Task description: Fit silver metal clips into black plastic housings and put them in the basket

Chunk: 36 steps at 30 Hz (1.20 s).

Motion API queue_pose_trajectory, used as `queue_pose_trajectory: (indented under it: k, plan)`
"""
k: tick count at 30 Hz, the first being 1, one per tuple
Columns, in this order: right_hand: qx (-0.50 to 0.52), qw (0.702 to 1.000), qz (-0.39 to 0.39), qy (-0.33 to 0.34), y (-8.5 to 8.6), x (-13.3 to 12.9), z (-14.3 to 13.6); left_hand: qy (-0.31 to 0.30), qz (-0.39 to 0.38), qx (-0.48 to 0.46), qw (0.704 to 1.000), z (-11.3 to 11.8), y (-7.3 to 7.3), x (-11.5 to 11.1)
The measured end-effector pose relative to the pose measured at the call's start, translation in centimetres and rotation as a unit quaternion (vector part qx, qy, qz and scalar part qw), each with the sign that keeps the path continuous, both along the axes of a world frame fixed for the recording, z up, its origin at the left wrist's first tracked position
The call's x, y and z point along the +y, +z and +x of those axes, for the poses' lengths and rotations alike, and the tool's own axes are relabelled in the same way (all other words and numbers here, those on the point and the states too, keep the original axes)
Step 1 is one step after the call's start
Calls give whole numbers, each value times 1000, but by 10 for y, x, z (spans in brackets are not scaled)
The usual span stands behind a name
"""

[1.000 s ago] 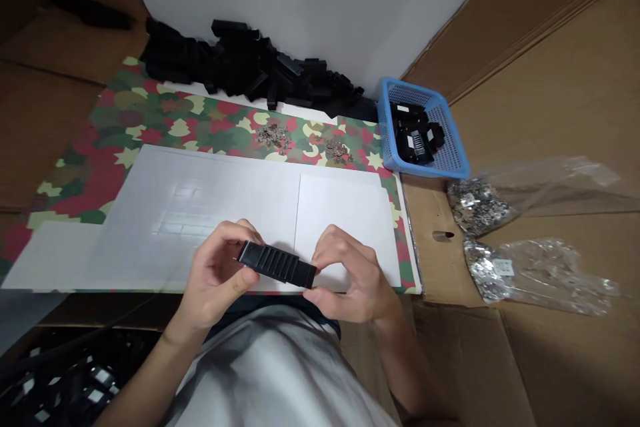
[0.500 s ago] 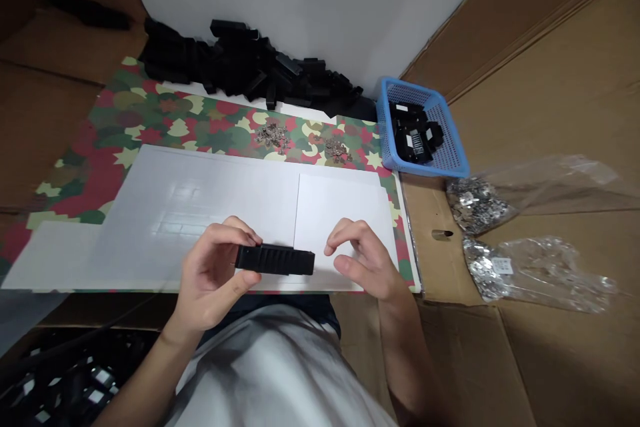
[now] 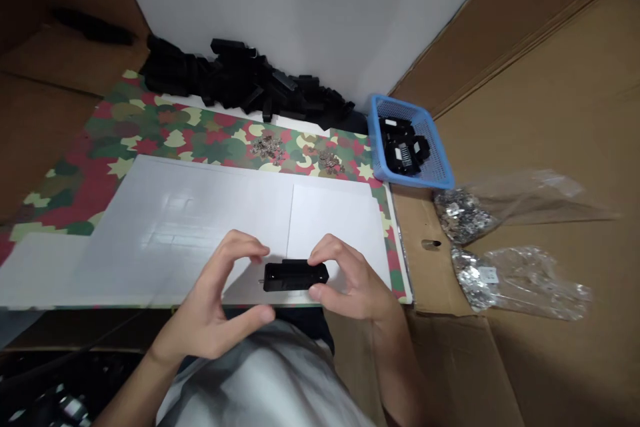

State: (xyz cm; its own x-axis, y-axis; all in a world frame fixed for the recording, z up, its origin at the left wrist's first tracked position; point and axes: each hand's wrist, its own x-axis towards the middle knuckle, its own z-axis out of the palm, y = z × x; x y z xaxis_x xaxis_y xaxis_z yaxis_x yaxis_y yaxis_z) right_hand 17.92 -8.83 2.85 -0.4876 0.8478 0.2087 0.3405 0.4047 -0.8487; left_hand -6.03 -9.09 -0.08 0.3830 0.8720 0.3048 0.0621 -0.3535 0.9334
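A black rectangular plastic housing (image 3: 293,276), with small metal prongs sticking out at its left end, is held above the near edge of the white sheet (image 3: 200,213). My right hand (image 3: 353,280) pinches its right end between thumb and fingers. Around the left end, my left hand (image 3: 220,300) is open, thumb and fingers spread apart without touching the housing. Which kind of device the housing belongs to I cannot tell.
Black plastic parts (image 3: 225,77) are heaped along the wall. Two piles of small metal pieces (image 3: 269,148) lie on the patterned board. At the right are a blue basket (image 3: 443,177) of black units and two clear bags (image 3: 465,213) of metal parts. A dark bin sits lower left.
The housing has passed from my left hand to my right hand and shifted slightly right, turned to show another face. My left fingers have opened; the camera view has tilted slightly.
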Motion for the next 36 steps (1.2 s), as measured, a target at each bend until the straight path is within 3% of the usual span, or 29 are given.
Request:
queue_pose_trajectory:
  k: [3, 5, 9, 11, 13, 19, 22, 27, 31, 36]
  plan:
    - [-75, 995, 4, -66, -3, 6, 23, 60, -27, 26, 998, -5, -9, 0]
    - [-117, 977, 24, -177, -2, 16, 50, 97, -49, 24, 994, -7, -17, 2]
    - [-141, 866, 133, -462, 13, 42, 111, 131, -73, 4, 989, -3, -23, 3]
    - [-128, 817, 168, -536, 21, 48, 130, 156, -101, -6, 983, 2, -20, 1]
    - [-97, 802, 179, -561, 21, 49, 137, 182, -135, -13, 974, 8, -15, -3]
    - [-98, 840, 98, -525, -6, 35, 115, 153, -167, -20, 974, 14, -12, -8]
    - [-118, 855, 80, -499, -11, 29, 103, 127, -165, -3, 978, 12, -12, -6]
    - [-171, 906, 89, -377, -12, 25, 75, 57, -115, 84, 988, 11, -10, -2]
    - [-211, 942, 69, -250, -21, 25, 45, -2, -72, 190, 979, 15, -4, -1]
    - [-243, 953, 63, -172, -22, 30, 23, 14, 44, 251, 967, 25, 19, 30]
